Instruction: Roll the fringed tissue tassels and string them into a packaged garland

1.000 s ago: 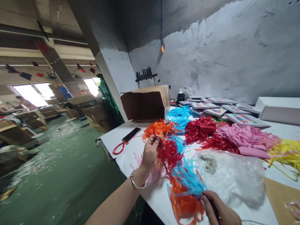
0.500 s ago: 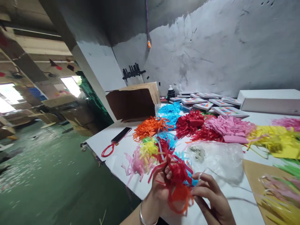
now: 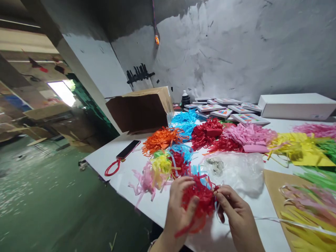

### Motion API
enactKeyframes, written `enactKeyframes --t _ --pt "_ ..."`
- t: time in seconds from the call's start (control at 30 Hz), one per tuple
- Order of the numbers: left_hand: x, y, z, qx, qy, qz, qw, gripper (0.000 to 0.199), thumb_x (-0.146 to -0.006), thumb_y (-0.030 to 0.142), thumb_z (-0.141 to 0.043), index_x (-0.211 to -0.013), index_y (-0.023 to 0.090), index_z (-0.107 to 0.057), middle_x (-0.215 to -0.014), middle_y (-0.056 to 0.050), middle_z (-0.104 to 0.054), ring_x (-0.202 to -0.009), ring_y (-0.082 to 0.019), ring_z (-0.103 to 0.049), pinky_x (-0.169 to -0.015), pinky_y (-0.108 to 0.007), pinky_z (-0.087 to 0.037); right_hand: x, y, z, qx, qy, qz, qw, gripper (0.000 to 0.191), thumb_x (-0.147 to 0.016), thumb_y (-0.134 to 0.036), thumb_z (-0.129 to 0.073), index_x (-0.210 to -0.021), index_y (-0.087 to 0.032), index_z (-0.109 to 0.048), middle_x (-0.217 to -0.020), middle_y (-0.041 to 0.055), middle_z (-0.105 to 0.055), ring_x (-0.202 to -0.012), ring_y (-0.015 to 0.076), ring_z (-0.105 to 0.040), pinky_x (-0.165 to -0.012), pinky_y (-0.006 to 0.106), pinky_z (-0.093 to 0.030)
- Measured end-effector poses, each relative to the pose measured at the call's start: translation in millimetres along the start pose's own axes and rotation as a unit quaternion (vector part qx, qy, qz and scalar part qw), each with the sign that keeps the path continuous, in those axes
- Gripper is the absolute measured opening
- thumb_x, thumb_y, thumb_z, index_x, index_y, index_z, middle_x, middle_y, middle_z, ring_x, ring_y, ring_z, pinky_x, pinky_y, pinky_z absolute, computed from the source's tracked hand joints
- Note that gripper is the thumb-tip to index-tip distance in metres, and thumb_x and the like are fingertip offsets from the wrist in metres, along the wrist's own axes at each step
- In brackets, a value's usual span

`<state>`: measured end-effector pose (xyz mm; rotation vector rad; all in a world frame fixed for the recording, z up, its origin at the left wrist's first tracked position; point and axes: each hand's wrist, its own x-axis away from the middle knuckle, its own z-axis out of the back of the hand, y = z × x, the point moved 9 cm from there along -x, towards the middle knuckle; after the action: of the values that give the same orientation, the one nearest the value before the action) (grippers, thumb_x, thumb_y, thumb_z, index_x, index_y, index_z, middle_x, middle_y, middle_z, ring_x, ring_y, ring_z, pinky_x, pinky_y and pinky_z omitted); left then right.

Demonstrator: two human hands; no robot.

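On the near side of the clear plastic bag [image 3: 244,171], a red fringe bundle [image 3: 199,199] is being handled above the white table [image 3: 270,227]. One end of it, on the side toward the bag, is being pinched by the right hand [image 3: 233,206], whose thumb and forefinger are being held together on a red tip. Its opposite side is being partly covered by the left hand [image 3: 180,203], whose thumb is being held apart from the curved fingers; whether the strips are being gripped there cannot be told. To the right of the bag, a brown sheet [image 3: 270,189] is being overlapped by yellow strips [image 3: 304,224]. Left of the bag, pale pink fringe [image 3: 144,180] is lying beside yellow fringe [image 3: 160,166], and farther left a phone [image 3: 128,149] is resting. Behind the bag, pink fringe [image 3: 249,136] is being backed by flat printed boxes [image 3: 248,119].
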<state>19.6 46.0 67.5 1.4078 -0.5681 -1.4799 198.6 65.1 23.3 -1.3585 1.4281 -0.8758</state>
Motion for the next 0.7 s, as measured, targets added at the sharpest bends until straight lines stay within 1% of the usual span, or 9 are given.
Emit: enactKeyframes --t 0.07,0.1,0.17,0.27,0.37,0.43,0.5,0.57,0.7 --pt "7.4 15.7 -28.2 -0.073 -0.12 -0.063 0.988 0.013 -0.09 0.025 -0.064 -0.101 0.023 -0.071 -0.104 -0.009 -0.07 -0.105 -0.028 -0.06 -0.105 -0.047 -0.036 0.9 3.7 -5.7 -0.017 -0.026 -0.012 0.999 0.03 -0.089 -0.047 -0.069 -0.081 -0.019 -0.07 -0.081 0.0004 -0.058 -0.048 0.0071 -0.052 -0.041 0.019 -0.041" --pt "10.4 17.1 -38.0 -0.071 -0.155 -0.061 0.984 0.012 -0.093 0.023 -0.058 -0.097 0.023 -0.07 -0.096 -0.008 -0.071 -0.097 -0.026 -0.061 -0.103 -0.046 -0.037 1.1 3.6 -5.5 -0.014 -0.03 -0.012 0.999 0.031 -0.089 -0.048 -0.068 -0.081 -0.019 -0.07 -0.079 0.0003 -0.058 -0.048 0.0081 -0.053 -0.041 0.02 -0.042" --pt "12.2 11.9 -46.8 -0.041 -0.178 -0.012 0.983 0.019 -0.098 0.024 -0.052 -0.087 0.021 -0.067 -0.084 -0.008 -0.068 -0.085 -0.024 -0.06 -0.093 -0.041 -0.042 -0.3 -1.0 4.2 0.032 -0.006 0.004 0.999 0.031 -0.09 -0.049 -0.066 -0.086 -0.018 -0.07 -0.074 -0.0001 -0.059 -0.049 0.0099 -0.055 -0.043 0.021 -0.045" --pt "13.0 -0.8 -47.7 0.034 -0.185 0.084 0.979 0.025 -0.098 0.034 -0.054 -0.083 0.019 -0.067 -0.086 -0.01 -0.068 -0.082 -0.023 -0.061 -0.079 -0.033 -0.046 -4.7 -19.6 26.2 0.218 0.055 0.076 0.971 0.03 -0.094 -0.048 -0.061 -0.089 -0.02 -0.07 -0.071 0.0008 -0.062 -0.054 0.0127 -0.059 -0.049 0.022 -0.049" --pt "13.5 -5.6 -39.2 0.119 -0.163 0.129 0.971 0.028 -0.094 0.042 -0.062 -0.082 0.018 -0.07 -0.103 -0.015 -0.071 -0.096 -0.027 -0.064 -0.087 -0.034 -0.047 -4.6 -42.8 33.3 0.407 0.088 0.18 0.891 0.031 -0.097 -0.047 -0.055 -0.087 -0.022 -0.071 -0.09 0.0059 -0.067 -0.073 0.0175 -0.066 -0.064 0.026 -0.055" --pt "17.1 -12.4 -36.0 0.185 -0.153 0.17 0.956 0.03 -0.091 0.046 -0.067 -0.082 0.017 -0.071 -0.104 -0.015 -0.073 -0.095 -0.027 -0.065 -0.086 -0.034 -0.048 1.0 -55.3 31.6 0.446 0.092 0.24 0.857 0.025 -0.098 -0.042 -0.055 -0.092 -0.023 -0.071 -0.106 0.0087 -0.066 -0.088 0.0197 -0.068 -0.07 0.026 -0.056" --pt "25.0 -23.8 -38.7 0.266 -0.152 0.233 0.923 0.032 -0.086 0.048 -0.073 -0.084 0.017 -0.07 -0.088 -0.012 -0.074 -0.079 -0.021 -0.066 -0.074 -0.029 -0.049 8.7 -64.3 27.2 0.422 0.067 0.277 0.861 0.014 -0.098 -0.03 -0.057 -0.102 -0.025 -0.069 -0.109 0.0073 -0.066 -0.093 0.0177 -0.068 -0.07 0.021 -0.056" --pt "33.7 -35.1 -43.2 0.344 -0.142 0.292 0.881 0.033 -0.081 0.047 -0.079 -0.085 0.016 -0.069 -0.075 -0.007 -0.072 -0.065 -0.015 -0.062 -0.064 -0.024 -0.047 15.3 -68.0 18.3 0.384 0.009 0.288 0.877 0.017 -0.097 -0.023 -0.058 -0.112 -0.028 -0.065 -0.1 0.0032 -0.069 -0.088 0.0142 -0.07 -0.069 0.016 -0.056" --pt "43.7 -46.6 -53.0 0.455 -0.11 0.36 0.807 0.034 -0.075 0.04 -0.087 -0.083 0.015 -0.065 -0.07 -0.002 -0.067 -0.056 -0.009 -0.056 -0.058 -0.019 -0.044 22.4 -62.2 -6.6 0.366 -0.114 0.278 0.881 0.022 -0.097 -0.022 -0.058 -0.118 -0.029 -0.06 -0.095 -0.0015 -0.075 -0.081 0.0116 -0.074 -0.074 0.013 -0.057"
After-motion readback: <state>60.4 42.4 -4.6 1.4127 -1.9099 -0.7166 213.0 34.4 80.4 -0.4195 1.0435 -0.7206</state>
